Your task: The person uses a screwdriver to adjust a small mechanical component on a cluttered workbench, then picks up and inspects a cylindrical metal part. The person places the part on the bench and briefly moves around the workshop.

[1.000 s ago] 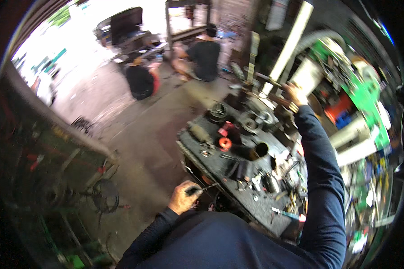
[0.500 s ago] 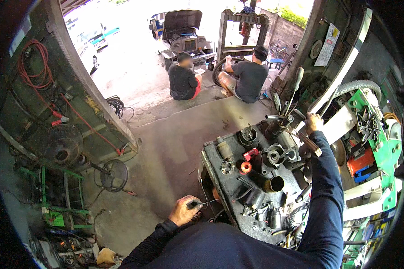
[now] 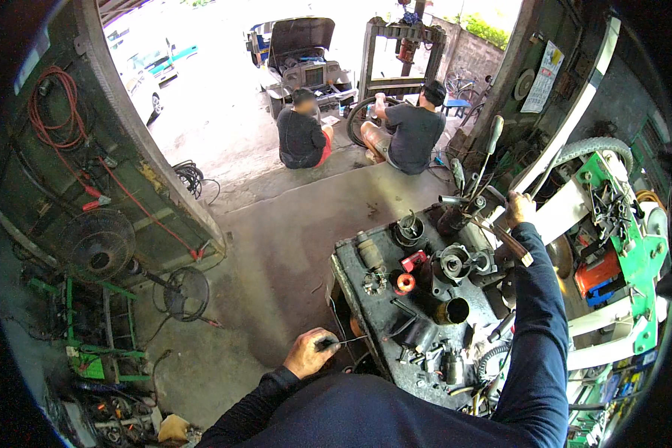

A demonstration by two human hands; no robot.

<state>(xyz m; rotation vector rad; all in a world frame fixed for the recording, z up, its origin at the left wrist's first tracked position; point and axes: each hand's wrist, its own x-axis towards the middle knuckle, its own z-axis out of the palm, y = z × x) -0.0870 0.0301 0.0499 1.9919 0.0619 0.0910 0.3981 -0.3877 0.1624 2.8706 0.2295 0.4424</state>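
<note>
My left hand is closed around the dark handle of a thin-shafted metal tool, whose kind I cannot make out. Its shaft points right, toward the near-left edge of a dark workbench. My right arm stretches over the bench's right side. At its end, my right hand is curled beside a white metal frame, close to a can of upright tools. What its fingers grip, if anything, is hidden. A brown flat strip lies just below that hand.
On the bench lie a round metal housing, an open cylinder, a red-orange ring and several small parts. A pedestal fan stands at left. Two people sit ahead near a press frame. A green machine stands at right.
My left hand has moved slightly right, and the tool's shaft lies nearer the bench edge. The right hand stays by the white frame. Ahead, the seated person's wheel has shifted.
</note>
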